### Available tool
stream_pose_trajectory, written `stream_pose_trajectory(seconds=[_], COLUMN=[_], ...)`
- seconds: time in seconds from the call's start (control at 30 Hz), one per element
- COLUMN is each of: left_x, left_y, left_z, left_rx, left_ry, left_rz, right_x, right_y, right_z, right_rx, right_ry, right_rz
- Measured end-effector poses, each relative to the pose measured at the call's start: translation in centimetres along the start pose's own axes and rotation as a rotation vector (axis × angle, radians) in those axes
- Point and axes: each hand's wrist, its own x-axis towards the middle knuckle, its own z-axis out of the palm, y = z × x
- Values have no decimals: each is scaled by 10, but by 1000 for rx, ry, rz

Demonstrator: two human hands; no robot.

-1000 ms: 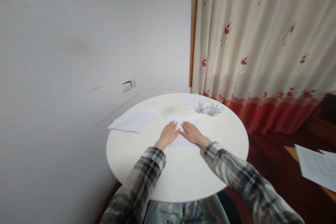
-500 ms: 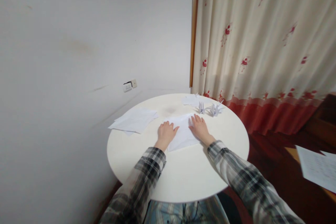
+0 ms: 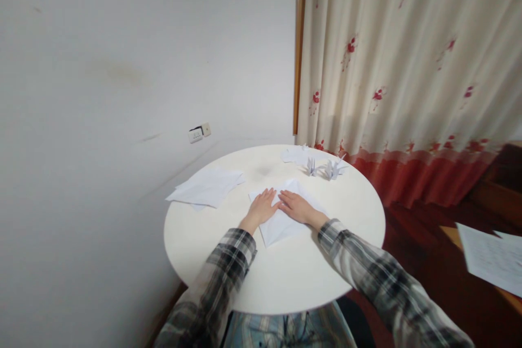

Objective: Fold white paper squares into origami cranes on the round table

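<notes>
Since half a second ago the hands have drawn together again — left hand (image 3: 264,205) and right hand (image 3: 296,206) lie flat, fingers stretched out, gripping nothing, pressing down on the plain white sheet (image 3: 281,227). It sits turned cornerwise near the middle of the round surface (image 3: 285,277) — one corner towards the near edge.
</notes>
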Motion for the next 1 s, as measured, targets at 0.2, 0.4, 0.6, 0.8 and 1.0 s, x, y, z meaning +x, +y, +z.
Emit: stream_pose_trajectory(seconds=[0.2, 0.4, 0.6, 0.8, 1.0], left_x=[1, 2, 1, -5, -7], left_y=[-9, -20, -24, -10, 11], left_z=[1, 6, 6, 0, -2], left_rx=[37, 44, 50, 118, 30], left_ry=[22, 23, 71, 173, 49], left_rz=[-163, -256, -344, -72, 111], right_x=[-8, -13, -17, -15, -8], right_y=[15, 39, 46, 43, 41], right_z=[-7, -7, -8, -10, -12], right_rx=[-54, -114, -165, -230, -285], right_ry=[-72, -87, -4, 112, 149], right_rz=[195, 414, 495, 533, 547])
